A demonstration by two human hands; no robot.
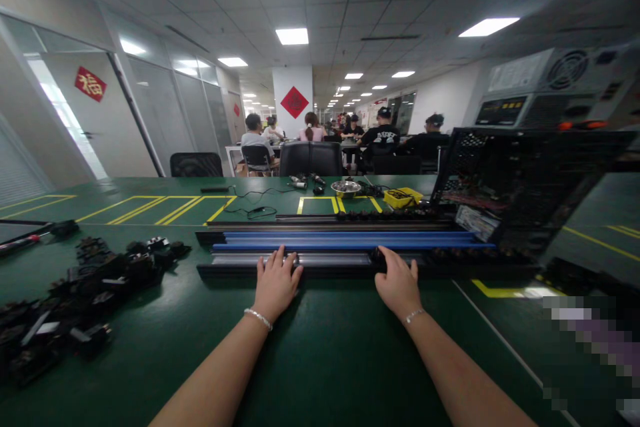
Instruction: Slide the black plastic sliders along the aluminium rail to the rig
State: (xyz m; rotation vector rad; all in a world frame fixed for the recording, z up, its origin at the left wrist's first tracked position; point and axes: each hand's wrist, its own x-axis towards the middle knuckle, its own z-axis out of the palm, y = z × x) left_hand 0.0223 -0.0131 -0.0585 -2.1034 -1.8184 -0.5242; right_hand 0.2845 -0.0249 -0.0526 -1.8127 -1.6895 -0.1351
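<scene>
Left hand [277, 287], fingers spread, and right hand [400, 285], curled at a small dark piece [375, 255], rest on the table's [330, 353] nearest grey rail [333, 260]; contact is obscured, so I cannot tell whether either grips.

The gold character 福 stands on a red diamond [91, 85] on the door [123, 130], far beyond and left of the left hand [277, 285]; the mark on the pillar's red sign [294, 102], beyond the same hand, is too faint to read. White lettering on a black shirt [387, 138] beyond the right hand [399, 283] and a power supply's label [511, 78] farther right are illegible
</scene>
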